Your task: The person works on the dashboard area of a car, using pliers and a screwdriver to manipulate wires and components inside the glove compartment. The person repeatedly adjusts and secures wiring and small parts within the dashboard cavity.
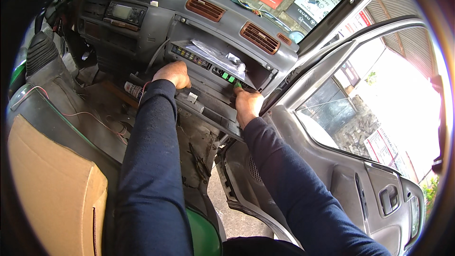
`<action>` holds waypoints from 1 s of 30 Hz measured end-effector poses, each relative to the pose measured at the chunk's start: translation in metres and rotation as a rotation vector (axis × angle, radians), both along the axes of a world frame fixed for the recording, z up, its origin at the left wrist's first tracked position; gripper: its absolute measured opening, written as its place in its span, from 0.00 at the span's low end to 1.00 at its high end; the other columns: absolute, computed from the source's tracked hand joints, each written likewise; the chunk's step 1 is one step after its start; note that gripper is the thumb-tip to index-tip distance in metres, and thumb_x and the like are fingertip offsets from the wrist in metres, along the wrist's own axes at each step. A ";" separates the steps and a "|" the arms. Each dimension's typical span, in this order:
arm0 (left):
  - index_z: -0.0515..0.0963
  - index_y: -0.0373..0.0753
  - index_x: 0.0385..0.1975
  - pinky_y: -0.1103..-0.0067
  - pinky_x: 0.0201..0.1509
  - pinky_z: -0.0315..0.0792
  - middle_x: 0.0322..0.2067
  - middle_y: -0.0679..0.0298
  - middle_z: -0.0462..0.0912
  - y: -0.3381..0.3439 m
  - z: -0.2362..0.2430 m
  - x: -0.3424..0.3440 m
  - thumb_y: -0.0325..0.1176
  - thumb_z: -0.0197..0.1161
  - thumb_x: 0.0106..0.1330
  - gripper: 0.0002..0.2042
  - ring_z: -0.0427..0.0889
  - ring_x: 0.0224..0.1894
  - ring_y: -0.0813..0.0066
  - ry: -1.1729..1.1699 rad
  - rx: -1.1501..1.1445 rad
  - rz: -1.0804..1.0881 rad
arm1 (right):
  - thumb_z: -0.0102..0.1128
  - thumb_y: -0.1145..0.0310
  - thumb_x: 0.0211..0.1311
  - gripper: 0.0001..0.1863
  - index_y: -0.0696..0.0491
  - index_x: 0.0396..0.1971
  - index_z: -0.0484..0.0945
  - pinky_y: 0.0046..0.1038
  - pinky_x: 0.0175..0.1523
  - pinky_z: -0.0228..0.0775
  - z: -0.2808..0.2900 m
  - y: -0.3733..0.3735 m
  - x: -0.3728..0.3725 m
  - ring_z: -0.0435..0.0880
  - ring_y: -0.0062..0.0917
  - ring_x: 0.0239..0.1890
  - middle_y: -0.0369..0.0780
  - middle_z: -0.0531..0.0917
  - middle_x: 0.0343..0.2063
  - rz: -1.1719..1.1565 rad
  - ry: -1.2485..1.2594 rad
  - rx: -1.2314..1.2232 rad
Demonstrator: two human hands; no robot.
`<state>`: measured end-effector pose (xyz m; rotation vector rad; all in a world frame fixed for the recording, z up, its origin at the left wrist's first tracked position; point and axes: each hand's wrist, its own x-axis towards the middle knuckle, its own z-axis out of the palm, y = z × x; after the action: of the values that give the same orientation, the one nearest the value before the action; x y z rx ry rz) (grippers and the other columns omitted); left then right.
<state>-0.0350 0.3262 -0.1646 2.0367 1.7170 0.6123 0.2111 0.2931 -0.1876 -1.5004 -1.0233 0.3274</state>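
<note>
- The left hand (173, 73) and the right hand (249, 104) are well apart, at opposite ends of the glove compartment (259, 72).
- The right hand's thumb is against a green relay (238, 85) at the lower right of the compartment; I cannot tell whether the fingers pinch it or only press it.
- The left hand is curled, knuckles up, near the left end of the fuse panel (194, 58); its fingertips are hidden, so what it grips, if anything, cannot be told. It probably steadies the trim there.
- Just up and left of the right hand, other green relays (227, 77) sit in a row, seemingly seated in sockets.
- The glove box lid (213, 109) hangs lowered between and below the hands, which leaves the panel within reach.
- Above and between the hands, a clear plastic bag (220, 57) lies inside, likely just stored there.
- Left of the left hand stands a cylindrical can (133, 89); farther left and nearer the body is a cardboard box (52, 185).
</note>
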 end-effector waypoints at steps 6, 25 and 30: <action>0.83 0.34 0.54 0.66 0.67 0.74 0.58 0.48 0.82 0.000 0.000 0.000 0.39 0.76 0.60 0.24 0.82 0.62 0.53 -0.001 0.003 -0.009 | 0.68 0.76 0.62 0.10 0.65 0.39 0.79 0.27 0.29 0.77 -0.007 0.001 0.004 0.83 0.27 0.27 0.44 0.85 0.32 0.124 0.218 0.030; 0.83 0.31 0.52 0.67 0.66 0.75 0.56 0.45 0.83 0.004 -0.002 -0.001 0.39 0.76 0.59 0.24 0.82 0.61 0.51 -0.017 -0.001 -0.017 | 0.65 0.63 0.61 0.20 0.62 0.47 0.84 0.38 0.46 0.80 0.014 -0.017 0.014 0.89 0.43 0.38 0.57 0.87 0.36 0.552 -0.748 -0.292; 0.83 0.30 0.52 0.66 0.65 0.75 0.55 0.44 0.83 0.007 -0.004 -0.002 0.39 0.76 0.59 0.25 0.82 0.60 0.50 -0.027 0.001 -0.039 | 0.64 0.64 0.62 0.21 0.57 0.53 0.83 0.42 0.59 0.76 0.002 -0.011 0.034 0.84 0.53 0.52 0.58 0.86 0.42 0.589 -1.019 -0.319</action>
<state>-0.0369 0.3334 -0.1686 2.0490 1.6578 0.6251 0.2450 0.2821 -0.1857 -1.6317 -2.3294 0.1122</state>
